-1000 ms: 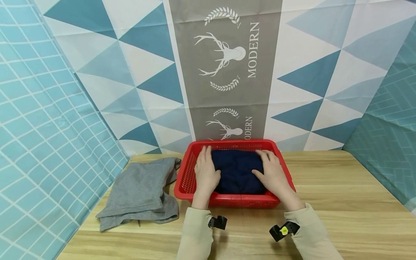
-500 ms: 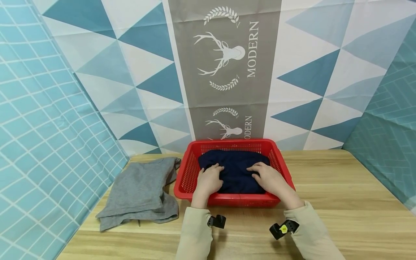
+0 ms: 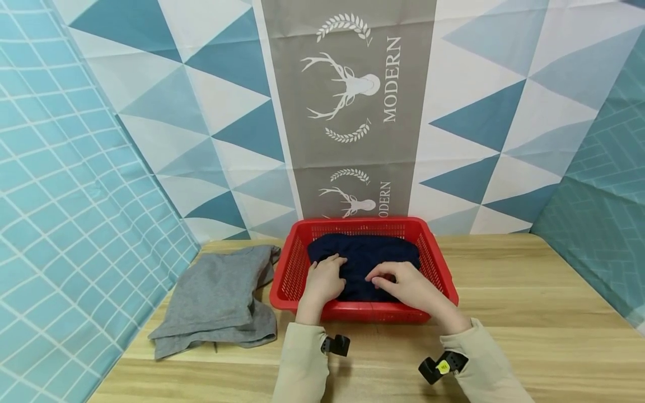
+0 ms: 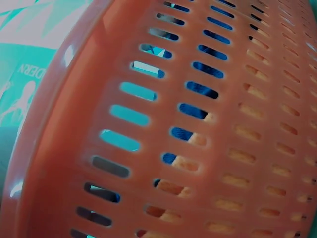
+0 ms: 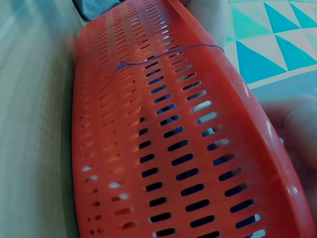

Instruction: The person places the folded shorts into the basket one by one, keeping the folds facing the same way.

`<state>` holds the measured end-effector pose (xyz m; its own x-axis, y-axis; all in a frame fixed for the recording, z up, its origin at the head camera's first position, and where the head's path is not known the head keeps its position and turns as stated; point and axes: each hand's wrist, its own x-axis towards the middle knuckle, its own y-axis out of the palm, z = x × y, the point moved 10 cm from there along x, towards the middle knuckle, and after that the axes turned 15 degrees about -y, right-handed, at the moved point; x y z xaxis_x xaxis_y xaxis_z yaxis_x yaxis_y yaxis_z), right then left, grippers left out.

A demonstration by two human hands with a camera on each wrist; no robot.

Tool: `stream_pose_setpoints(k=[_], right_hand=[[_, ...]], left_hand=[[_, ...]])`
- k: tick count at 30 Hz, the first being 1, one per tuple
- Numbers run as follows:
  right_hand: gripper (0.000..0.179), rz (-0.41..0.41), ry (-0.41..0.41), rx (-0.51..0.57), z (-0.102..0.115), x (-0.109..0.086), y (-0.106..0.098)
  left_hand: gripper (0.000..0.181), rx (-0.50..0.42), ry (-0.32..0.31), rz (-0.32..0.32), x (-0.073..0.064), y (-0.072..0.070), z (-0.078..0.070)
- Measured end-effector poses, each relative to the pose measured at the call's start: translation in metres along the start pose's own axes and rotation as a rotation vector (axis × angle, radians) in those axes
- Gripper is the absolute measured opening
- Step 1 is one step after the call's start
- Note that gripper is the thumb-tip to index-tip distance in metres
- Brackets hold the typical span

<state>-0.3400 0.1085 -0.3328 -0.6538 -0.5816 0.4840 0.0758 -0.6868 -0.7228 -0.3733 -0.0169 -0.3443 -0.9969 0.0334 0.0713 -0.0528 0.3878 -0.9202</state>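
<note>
A folded navy blue cloth (image 3: 360, 249) lies in the red plastic basket (image 3: 284, 274). My left hand (image 3: 325, 281) rests on the left part of the cloth, its fingers spread and slightly bent. Over the right front part is my right hand (image 3: 407, 285), with loosely curled fingers, the index fingertip near the thumb and no cloth visibly raised between them. The basket's slotted wall (image 4: 163, 134) fills the left wrist view and hides most of that hand. In the right wrist view, part of the right hand (image 5: 299, 126) shows beyond the rim.
A folded grey cloth garment (image 3: 211, 296) lies on the wooden table (image 3: 504, 313), left of the basket. A patterned wall covering (image 3: 347, 112) stands right behind the basket. A thin purple cord (image 5: 168, 53) is tied through the basket's front wall.
Both hands have drawn back from the cloth's sides onto its top. Over the last half second my right hand has moved left and curled its fingers, while the left has stayed nearly still.
</note>
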Motion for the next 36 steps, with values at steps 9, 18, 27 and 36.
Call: stream_pose_setpoints(k=[9, 18, 27, 36], right_hand=[[0.034, 0.19, 0.022, 0.238, 0.002, -0.001, 0.029], [0.038, 0.236, -0.001, 0.269, 0.006, -0.005, 0.034], [0.04, 0.195, 0.001, 0.169, 0.004, -0.004, 0.028], [0.032, 0.176, -0.067, 0.105, 0.007, -0.003, 0.026]], left_hand=[[0.04, 0.002, -0.002, -0.018, 0.0, -0.003, 0.0], [0.04, 0.001, -0.003, -0.007, 0.001, 0.0, 0.002], [0.04, 0.011, -0.001, -0.003, 0.001, 0.0, 0.001], [0.019, -0.134, 0.122, -0.004, -0.004, -0.016, 0.0]])
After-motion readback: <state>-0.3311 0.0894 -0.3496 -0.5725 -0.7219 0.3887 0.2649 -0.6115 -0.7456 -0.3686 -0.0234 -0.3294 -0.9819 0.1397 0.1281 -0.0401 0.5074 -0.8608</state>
